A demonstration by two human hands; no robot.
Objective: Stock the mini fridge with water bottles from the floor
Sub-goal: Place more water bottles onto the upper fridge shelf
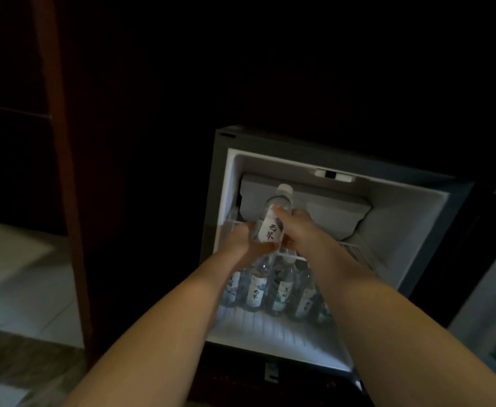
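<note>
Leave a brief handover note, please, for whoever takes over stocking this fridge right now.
Left hand holds the lower end of the water bottle; right hand grips it near the shoulder.
The bottle is tilted, cap towards the back, at the upper wire shelf of the open mini fridge.
Done: a row of bottles stands on the lower level.
Left: set this bottle down, let go; any floor bottles are out of view.

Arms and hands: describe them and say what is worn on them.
The left hand and right hand are bare, no gloves. The left forearm and right forearm are bare too, with no sleeve in view. No watch or bracelet shows at either wrist; rings cannot be told in the dim light.
</note>
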